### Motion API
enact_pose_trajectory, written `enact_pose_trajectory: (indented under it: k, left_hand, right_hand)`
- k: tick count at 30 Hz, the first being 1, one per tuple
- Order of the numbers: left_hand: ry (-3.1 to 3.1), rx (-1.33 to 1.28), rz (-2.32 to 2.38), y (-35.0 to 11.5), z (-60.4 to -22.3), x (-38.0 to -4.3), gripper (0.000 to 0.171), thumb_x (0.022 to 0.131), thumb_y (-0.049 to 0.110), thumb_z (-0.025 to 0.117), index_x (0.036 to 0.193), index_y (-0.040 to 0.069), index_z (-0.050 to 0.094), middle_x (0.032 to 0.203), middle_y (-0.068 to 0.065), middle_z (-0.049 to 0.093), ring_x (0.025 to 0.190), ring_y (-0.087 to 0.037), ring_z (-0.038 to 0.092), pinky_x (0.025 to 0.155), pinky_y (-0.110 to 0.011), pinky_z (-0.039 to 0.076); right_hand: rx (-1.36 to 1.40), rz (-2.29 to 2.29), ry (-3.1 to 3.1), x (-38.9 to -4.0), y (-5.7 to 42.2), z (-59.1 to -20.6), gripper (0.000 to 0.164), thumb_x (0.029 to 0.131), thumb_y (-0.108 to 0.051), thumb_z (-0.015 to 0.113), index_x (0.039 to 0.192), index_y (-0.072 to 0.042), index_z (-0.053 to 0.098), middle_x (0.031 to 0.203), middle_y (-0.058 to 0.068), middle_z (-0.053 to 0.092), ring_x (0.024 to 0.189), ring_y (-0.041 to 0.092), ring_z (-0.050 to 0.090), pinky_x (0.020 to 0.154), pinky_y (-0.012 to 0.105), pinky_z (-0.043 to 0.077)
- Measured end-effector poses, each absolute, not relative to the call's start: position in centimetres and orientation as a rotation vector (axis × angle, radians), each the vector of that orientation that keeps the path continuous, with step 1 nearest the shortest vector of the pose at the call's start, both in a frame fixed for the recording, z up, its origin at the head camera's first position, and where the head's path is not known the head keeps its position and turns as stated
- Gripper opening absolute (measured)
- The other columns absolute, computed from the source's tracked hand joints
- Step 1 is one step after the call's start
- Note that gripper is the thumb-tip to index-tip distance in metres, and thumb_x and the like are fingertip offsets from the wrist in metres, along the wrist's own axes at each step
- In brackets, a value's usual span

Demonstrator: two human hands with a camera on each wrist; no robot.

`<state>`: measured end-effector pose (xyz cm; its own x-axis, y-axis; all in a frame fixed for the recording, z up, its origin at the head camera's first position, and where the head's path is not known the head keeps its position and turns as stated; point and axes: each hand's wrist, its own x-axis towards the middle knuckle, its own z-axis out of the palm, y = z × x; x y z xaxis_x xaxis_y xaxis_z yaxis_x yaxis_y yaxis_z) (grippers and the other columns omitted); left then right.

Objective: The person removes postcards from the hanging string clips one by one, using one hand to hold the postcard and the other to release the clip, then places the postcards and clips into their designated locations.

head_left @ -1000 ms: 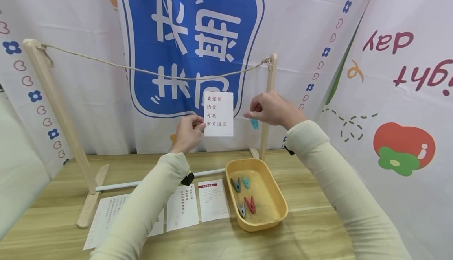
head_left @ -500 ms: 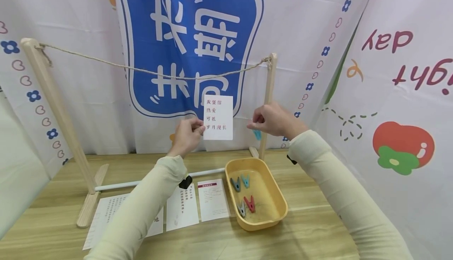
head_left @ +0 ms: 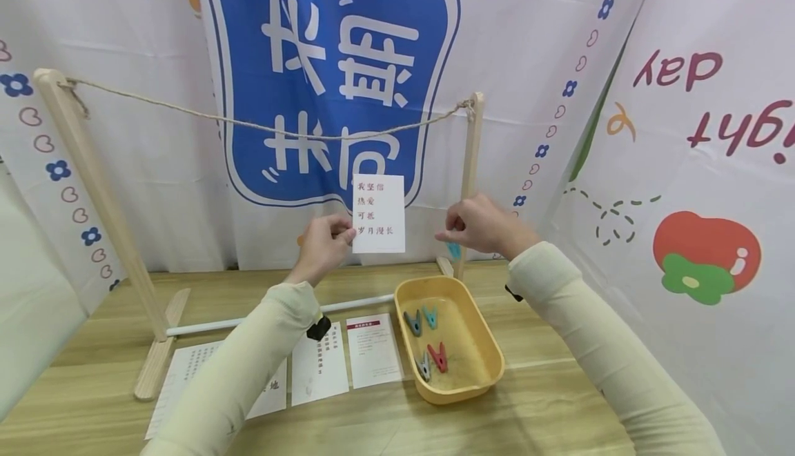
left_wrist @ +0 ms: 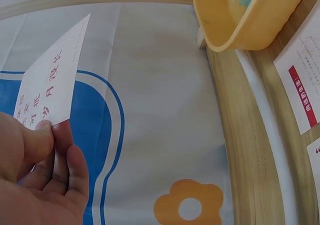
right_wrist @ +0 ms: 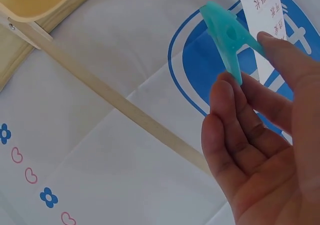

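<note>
My left hand (head_left: 323,245) pinches a white card (head_left: 379,214) with red writing by its lower left edge, thumb in front and fingers behind. The card hangs upright in the air below a sagging twine line (head_left: 310,136). To its right, my right hand (head_left: 487,225) pinches a turquoise clothespin (right_wrist: 229,37) by the ends of its handles. In the right wrist view the handles are spread between thumb and fingers, and the clip end points away from the hand. Card and clothespin are apart in the head view.
The twine is tied between two wooden posts (head_left: 102,201) joined low down by a white rod (head_left: 360,303). A yellow basin (head_left: 484,345) with several clothespins (head_left: 437,357) stands on the wooden table (head_left: 528,408). Several printed cards (head_left: 375,350) lie left of it. A printed cloth (head_left: 509,28) hangs behind.
Both hands have sunk a little, the left with the card and the right with the clothespin. The card is further below the twine. The right hand has also shifted slightly right.
</note>
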<state>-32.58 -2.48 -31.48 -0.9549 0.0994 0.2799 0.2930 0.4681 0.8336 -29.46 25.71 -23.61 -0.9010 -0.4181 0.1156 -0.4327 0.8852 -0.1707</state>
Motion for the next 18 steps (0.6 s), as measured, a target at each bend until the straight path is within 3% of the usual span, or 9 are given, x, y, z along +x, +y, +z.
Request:
enact_pose_trajectory:
  k: [18]
  left_hand:
    - [-2.554,-0.323,-1.545,-3.7,-32.3,-31.1,0.015,0.094,0.009,0.061,0.105,0.003,0.069,0.094,-0.013,0.069,0.081,-0.021,0.063,0.066,-0.025,0.053]
  right_hand:
    - [0.700,0.294,-3.019,-29.0,26.1,-27.1,0.021,0.087,-0.033,0.071,0.076,-0.016,0.069,0.068,-0.003,0.066,0.058,0.009,0.058,0.054,0.020,0.051]
